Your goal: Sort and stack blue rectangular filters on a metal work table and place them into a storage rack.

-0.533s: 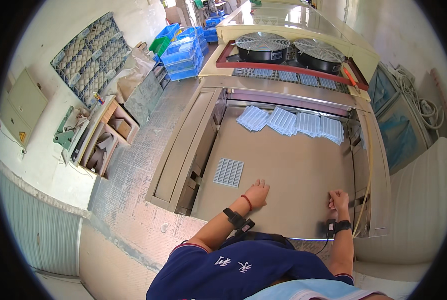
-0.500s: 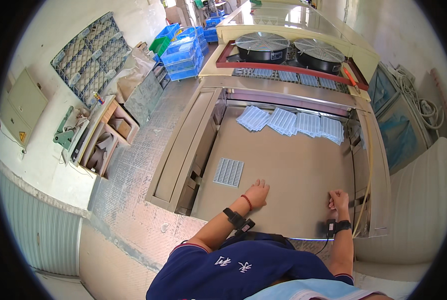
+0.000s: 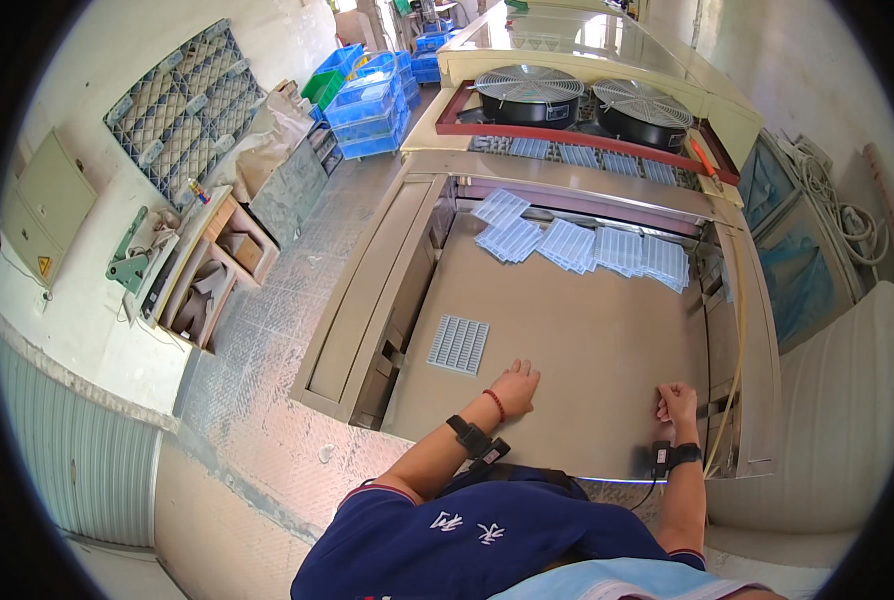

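My left hand (image 3: 516,387) rests on the flat metal tabletop (image 3: 567,320), fingers loosely extended and holding nothing. Just beyond it lies a flat grey-blue slotted panel (image 3: 458,344), untouched. Near the table's right edge my right hand (image 3: 677,403) is curled into a loose fist, with no object showing in it. At the far end, overlapping pale-blue ribbed panels lie in small piles: a left pile (image 3: 510,241), a middle pile (image 3: 567,246) and a right pile (image 3: 664,262). One more ribbed panel (image 3: 500,206) sits tilted at the machine's opening behind the left pile.
Two black round fans (image 3: 528,97) with wire guards sit in a red frame, above more panels on a mesh belt (image 3: 579,156). Raised metal rails (image 3: 367,290) flank the table. Blue crates (image 3: 367,115) and a wooden shelf (image 3: 217,265) stand to the left.
Another ribbed panel has come out at the far opening onto the left pile. Panels on the belt beneath the fans have shifted slightly. Both my hands have stayed in place.
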